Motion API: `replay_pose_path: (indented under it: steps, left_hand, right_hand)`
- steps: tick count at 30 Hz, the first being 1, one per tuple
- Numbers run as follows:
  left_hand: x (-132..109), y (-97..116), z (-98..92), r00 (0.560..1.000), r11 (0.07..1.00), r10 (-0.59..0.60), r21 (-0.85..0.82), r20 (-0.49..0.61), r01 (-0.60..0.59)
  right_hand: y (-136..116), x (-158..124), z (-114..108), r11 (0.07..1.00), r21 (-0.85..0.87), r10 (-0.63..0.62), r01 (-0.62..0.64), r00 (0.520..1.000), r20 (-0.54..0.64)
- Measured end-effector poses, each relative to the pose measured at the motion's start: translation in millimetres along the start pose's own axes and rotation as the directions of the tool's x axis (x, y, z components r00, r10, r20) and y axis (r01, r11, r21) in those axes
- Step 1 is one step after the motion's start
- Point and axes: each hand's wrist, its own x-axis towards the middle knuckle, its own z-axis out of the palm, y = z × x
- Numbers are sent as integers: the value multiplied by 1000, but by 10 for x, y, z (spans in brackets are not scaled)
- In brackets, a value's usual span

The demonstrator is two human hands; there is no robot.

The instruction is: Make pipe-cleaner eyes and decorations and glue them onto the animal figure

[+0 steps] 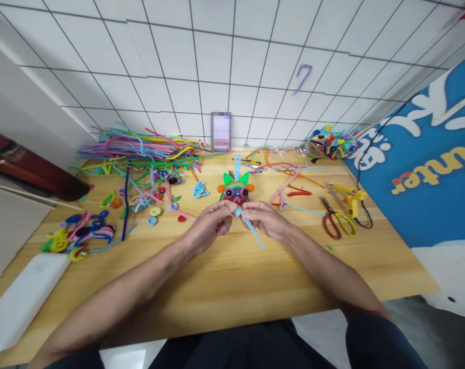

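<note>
Between my hands is a light blue pipe cleaner (255, 234), its upper end wound into a small round coil and its free tail slanting down to the right. My left hand (213, 221) pinches the coil from the left, thumb and forefinger together. From the right, my right hand (266, 219) grips the same pipe cleaner with closed fingers. Just beyond the fingertips sits a colourful pipe-cleaner figure (236, 190) with green pointed ears, orange side balls, dark round eyes and a blue loop on top. My hands partly hide its lower side.
A heap of loose pipe cleaners (136, 146) lies at the back left, with coiled pieces (152, 218) before it. Scissors (338, 220) and a yellow glue gun (350, 199) lie to the right. A phone (221, 132) leans on the tiled wall. A white case (28, 297) stands front left.
</note>
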Motion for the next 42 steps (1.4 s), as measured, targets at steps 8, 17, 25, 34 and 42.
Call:
replay_pose_path:
  steps: [8,17,25,34,42]
  left_hand:
    - [18,90,-129,996,964,45,259,75,-63]
    - [-37,-74,87,993,989,-2,-149,-121,-16]
    - [69,103,-136,998,982,28,183,64,-39]
    - [-22,-87,35,998,997,18,-69,-65,-23]
    - [27,9,-31,1000,1000,1,26,-8,-1]
  right_hand:
    - [-41,-17,-48,996,-88,-21,26,998,61]
    - [87,34,74,992,-56,-112,110,993,-31]
    - [-64,-28,-18,999,-28,-15,15,1000,17]
    - [111,44,43,987,-94,-134,133,991,-5]
    - [4,14,-10,1000,21,7,-7,1000,-3]
